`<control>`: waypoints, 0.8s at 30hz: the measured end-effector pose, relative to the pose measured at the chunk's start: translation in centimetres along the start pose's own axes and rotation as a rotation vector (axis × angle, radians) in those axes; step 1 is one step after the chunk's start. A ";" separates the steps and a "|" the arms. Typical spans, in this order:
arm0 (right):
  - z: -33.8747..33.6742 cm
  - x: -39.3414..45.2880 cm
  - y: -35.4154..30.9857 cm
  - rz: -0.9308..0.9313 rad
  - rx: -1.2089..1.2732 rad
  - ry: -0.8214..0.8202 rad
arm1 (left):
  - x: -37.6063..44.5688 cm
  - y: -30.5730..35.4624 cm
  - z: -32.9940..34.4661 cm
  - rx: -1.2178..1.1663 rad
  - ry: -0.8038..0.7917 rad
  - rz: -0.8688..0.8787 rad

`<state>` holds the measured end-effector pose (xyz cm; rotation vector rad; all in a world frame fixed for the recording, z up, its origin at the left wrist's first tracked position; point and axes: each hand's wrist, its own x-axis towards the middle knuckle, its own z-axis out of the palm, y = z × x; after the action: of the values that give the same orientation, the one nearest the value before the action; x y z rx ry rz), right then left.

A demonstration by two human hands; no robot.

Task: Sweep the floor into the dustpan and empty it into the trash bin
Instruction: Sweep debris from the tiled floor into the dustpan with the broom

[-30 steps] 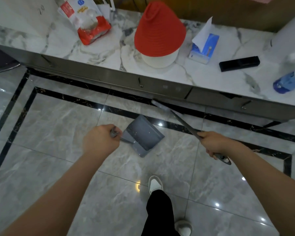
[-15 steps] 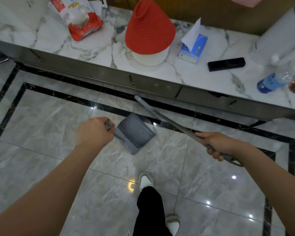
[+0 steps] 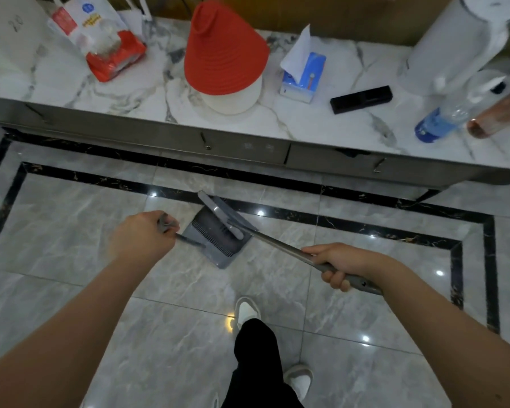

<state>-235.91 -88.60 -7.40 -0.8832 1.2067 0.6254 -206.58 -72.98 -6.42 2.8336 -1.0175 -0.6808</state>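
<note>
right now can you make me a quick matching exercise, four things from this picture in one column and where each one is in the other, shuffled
Things:
1. dustpan
2. broom handle
3. tissue box
4. black remote

Places:
A. between the tissue box and the water bottle
B. in the right hand
C. on the floor, its handle in the left hand
D. just right of the red cone lid

Pairs: 1-C, 2-B, 3-D, 4-A

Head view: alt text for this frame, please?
Seen from above, a person's left hand holds a grey dustpan by its handle while the right hand grips a broom, its head in the pan, beside a marble-topped cabinet.
</note>
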 end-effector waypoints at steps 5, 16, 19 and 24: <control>-1.7 -3.9 2.4 -0.045 0.015 0.128 | -3.6 1.7 0.2 -0.096 0.007 0.012; -5.4 -15.1 15.5 -0.067 0.089 0.272 | -12.5 14.5 2.7 0.080 -0.096 0.281; -7.0 -18.3 20.8 -0.060 0.286 0.337 | -16.8 19.6 3.6 0.170 -0.094 0.432; -8.2 -22.3 29.9 -0.049 0.543 0.406 | -24.1 26.9 5.2 0.264 -0.110 0.635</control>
<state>-270.33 -78.69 6.00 -0.5833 1.6118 0.0564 -241.26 -78.69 3.46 2.4268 -2.0196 -0.6639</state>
